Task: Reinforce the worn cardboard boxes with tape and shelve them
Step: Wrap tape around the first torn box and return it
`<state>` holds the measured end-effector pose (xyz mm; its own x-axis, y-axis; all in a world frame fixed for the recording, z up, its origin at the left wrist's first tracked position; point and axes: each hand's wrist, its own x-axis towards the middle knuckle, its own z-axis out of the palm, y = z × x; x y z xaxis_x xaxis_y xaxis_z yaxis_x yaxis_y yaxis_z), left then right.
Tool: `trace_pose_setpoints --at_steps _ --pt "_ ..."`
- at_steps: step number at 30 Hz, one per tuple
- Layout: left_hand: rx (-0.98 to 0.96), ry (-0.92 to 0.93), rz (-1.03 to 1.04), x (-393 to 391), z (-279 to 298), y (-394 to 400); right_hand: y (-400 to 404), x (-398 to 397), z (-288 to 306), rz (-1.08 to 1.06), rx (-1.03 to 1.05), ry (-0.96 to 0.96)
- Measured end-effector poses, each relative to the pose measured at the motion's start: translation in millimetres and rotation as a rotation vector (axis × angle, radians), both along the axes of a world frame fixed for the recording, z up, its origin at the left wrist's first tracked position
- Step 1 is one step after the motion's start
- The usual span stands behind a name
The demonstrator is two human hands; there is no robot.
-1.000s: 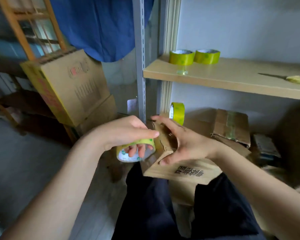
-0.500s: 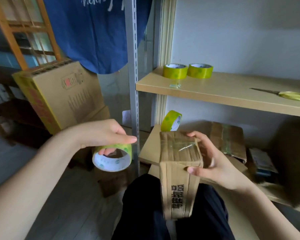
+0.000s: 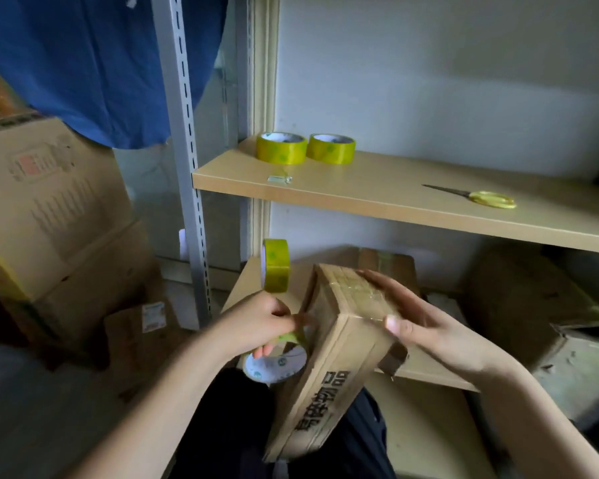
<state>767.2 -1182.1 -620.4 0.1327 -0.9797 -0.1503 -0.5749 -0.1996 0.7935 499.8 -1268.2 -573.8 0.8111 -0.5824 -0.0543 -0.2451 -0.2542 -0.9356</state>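
A small long cardboard box (image 3: pixel 329 371) with black printed characters stands tilted on my lap, its taped end facing up. My right hand (image 3: pixel 426 326) holds that upper end, thumb on the near edge and fingers along the far side. My left hand (image 3: pixel 256 323) grips a roll of yellow-green tape (image 3: pixel 274 364) right against the box's left side. Whether a strip of tape runs from the roll to the box is hard to tell.
Two tape rolls (image 3: pixel 281 147) (image 3: pixel 330 149) and yellow-handled scissors (image 3: pixel 488 198) lie on the wooden shelf (image 3: pixel 377 195). A third roll (image 3: pixel 276 265) stands on edge on the lower shelf, with a taped box (image 3: pixel 388 264) behind. Large cardboard boxes (image 3: pixel 49 202) are stacked left of the grey metal upright (image 3: pixel 184 133).
The box has tipped from upright to leaning right. My left hand has brought the tape roll from apart on the left up against the box's side.
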Motion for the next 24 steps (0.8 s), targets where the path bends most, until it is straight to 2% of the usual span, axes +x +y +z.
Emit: trace_pose_setpoints --at_steps 5,6,7,9,11,13,15,20,24 --pt "-0.064 -0.077 0.024 -46 -10 -34 -15 17 -2 -0.301 -0.192 0.399" --pt "-0.072 -0.102 0.026 -56 -11 -39 -22 20 -9 -0.348 -0.208 0.418" --pt "-0.071 -0.098 0.022 -63 -13 -42 -30 18 -17 -0.403 -0.171 0.377" --pt "-0.011 0.078 -0.093 -71 -18 -43 -44 0 -37 -0.495 -0.027 0.291" --pt "0.059 0.276 -0.285 -74 -24 -40 -53 -25 -57 -0.514 0.106 0.234" --pt "0.062 0.332 -0.361 -74 -31 -38 -55 -48 -76 -0.491 0.228 0.161" --pt "0.064 0.264 -0.348 -71 -37 -39 -55 -65 -96 -0.505 0.289 0.107" --pt "0.106 -0.079 -0.166 -23 -46 -25 -62 -98 -128 -0.567 0.391 0.017" --pt "0.129 -0.231 -0.090 -11 -52 -13 -66 -106 -133 -0.561 0.448 0.018"
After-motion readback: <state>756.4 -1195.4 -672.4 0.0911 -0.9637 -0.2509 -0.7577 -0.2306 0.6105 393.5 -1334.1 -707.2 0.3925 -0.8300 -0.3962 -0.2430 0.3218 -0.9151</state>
